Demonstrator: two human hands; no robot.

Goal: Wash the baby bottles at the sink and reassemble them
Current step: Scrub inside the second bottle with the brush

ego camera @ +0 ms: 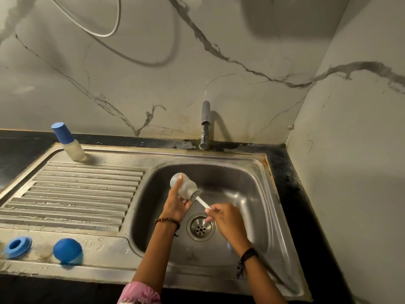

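Scrubbing looks under way over the sink (252, 172): the left hand (175, 205) grips the open bottle (183, 185) mouth-rightward so the right hand (225, 220), pinching the brush (200, 199), can work inside (blue ring (17, 246) and cap (67, 252) parked near-left).

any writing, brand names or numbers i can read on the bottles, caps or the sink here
None: no text can be read in the head view.
Bottle in the left hand: translucent, any marks too blurred to tell.
Capped bottle on the drainboard: no readable print.
Blue ring and blue cap: plain.
Sink and tap: no visible marking.
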